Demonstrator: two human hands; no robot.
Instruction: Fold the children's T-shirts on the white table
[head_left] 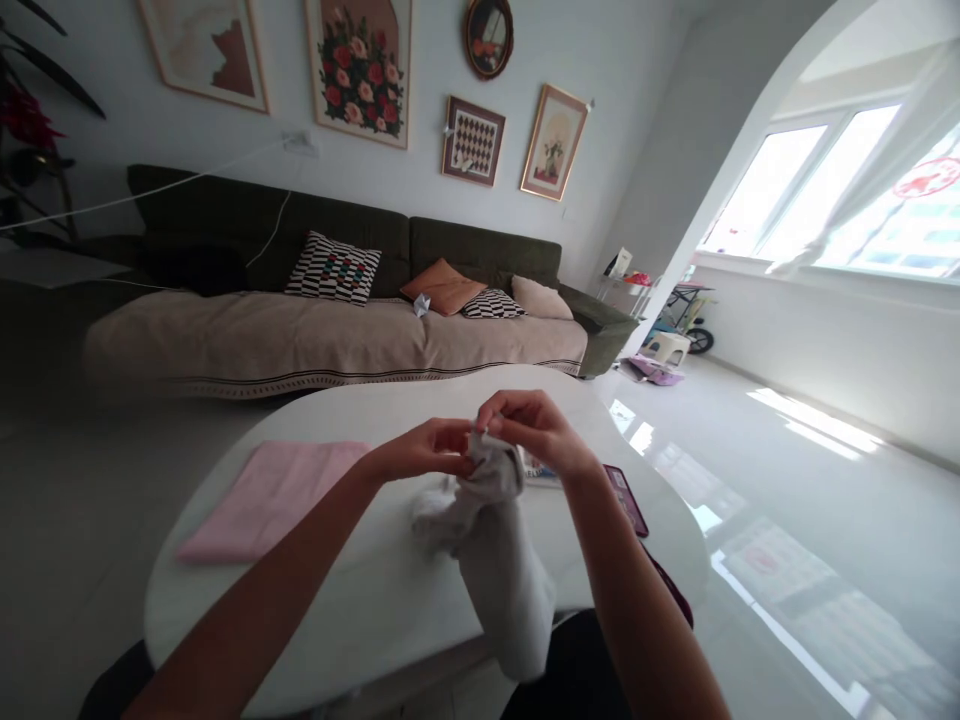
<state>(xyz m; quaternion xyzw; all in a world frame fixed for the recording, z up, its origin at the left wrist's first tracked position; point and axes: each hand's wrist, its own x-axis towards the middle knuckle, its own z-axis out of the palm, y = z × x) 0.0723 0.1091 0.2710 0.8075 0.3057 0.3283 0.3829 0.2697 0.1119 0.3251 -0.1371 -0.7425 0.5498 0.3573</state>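
A light grey cloth garment is bunched up between my hands above the table. One long, tube-like part of it hangs down over the table's near edge, and a crumpled part sits to the left, close to the tabletop. Its exact kind does not show. My left hand pinches the gathered top from the left side. From the right, my right hand grips the same top with thumb and fingers, its fingertips close to those of the left.
The white oval table carries a folded pink cloth on the left. Behind my right forearm lie a dark red phone-like item and a printed item. Beyond stands a sofa with cushions; glossy floor extends right.
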